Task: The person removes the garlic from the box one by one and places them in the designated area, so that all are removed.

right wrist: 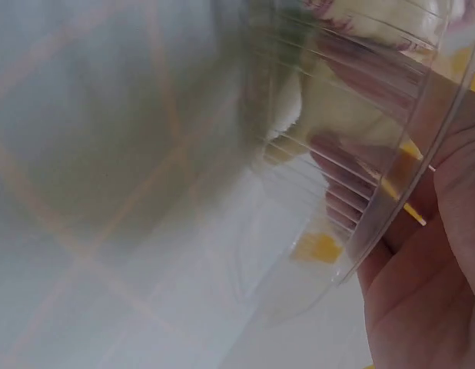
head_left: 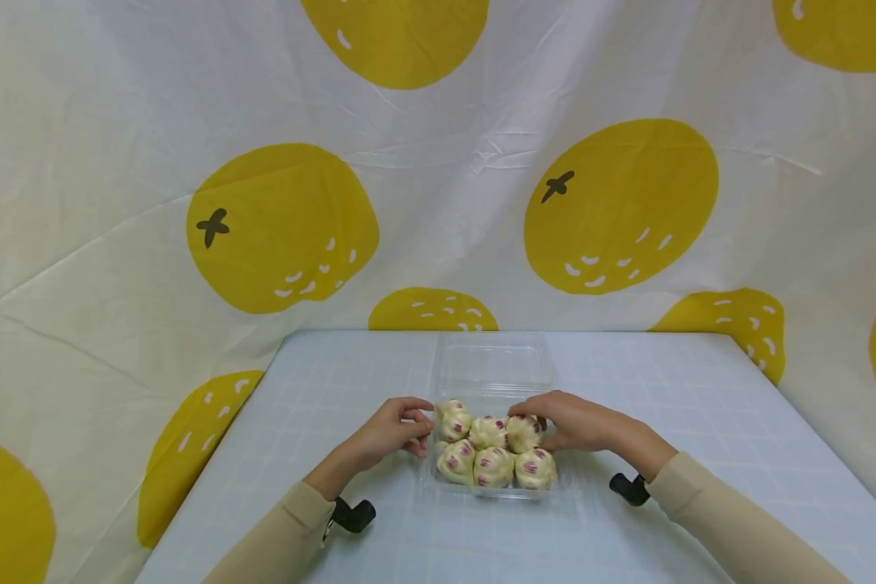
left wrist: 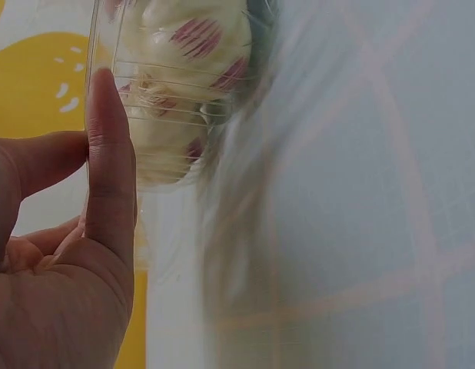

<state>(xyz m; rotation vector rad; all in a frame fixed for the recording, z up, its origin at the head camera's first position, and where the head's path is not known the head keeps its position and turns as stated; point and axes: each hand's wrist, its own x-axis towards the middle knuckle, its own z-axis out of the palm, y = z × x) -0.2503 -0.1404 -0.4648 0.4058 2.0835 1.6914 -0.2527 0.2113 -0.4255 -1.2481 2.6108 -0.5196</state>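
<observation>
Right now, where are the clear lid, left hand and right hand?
Clear lid (head_left: 495, 367), head view: middle of its panel.
Left hand (head_left: 392, 428), head view: middle of the hand.
Right hand (head_left: 575, 421), head view: middle of the hand.

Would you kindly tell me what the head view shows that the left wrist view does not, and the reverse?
Only the head view shows all six pale, purple-marked bulbs together, the right hand holding the back-right bulb, and the right sleeve.

Only the left wrist view shows the wall ridges of the clear container close up, with thumb and forefinger apparently pinching its rim.

Both show the left hand, some bulbs inside the container, the tabletop and the yellow-printed cloth.
</observation>
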